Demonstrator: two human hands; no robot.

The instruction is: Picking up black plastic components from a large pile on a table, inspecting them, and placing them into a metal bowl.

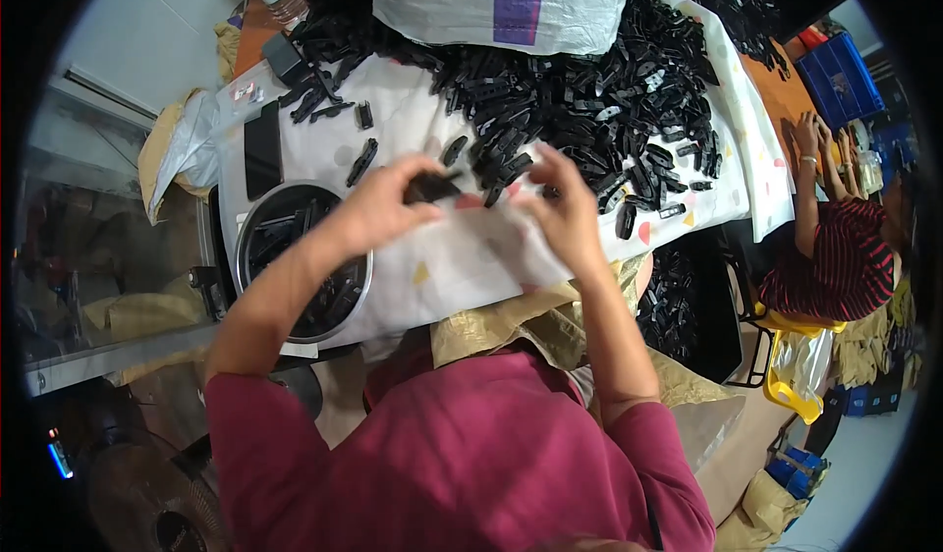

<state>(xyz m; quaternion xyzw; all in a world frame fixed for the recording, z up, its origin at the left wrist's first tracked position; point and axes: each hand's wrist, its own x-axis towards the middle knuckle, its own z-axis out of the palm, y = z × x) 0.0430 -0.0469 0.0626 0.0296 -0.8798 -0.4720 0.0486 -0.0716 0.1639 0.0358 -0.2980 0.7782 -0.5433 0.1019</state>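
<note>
The left hand is in the middle of the frame, with its fingers curled around a small dark piece that looks blurry. The right hand is just to the right of the middle, with its fingers bent. It is near some black parts, but it is blurry too, so I cannot tell if it is holding one.

Just above the hands, a big pile of black parts spreads across the top and upper right of the tabletop, which has a pale spotted cover. Left of the middle is a round metal bowl with more black parts inside. A flat black slab lies above it. A big white sack is at the top, and a clear bottle is at the upper left. At the right edge, another person wears a striped shirt, below a blue bin.
</note>
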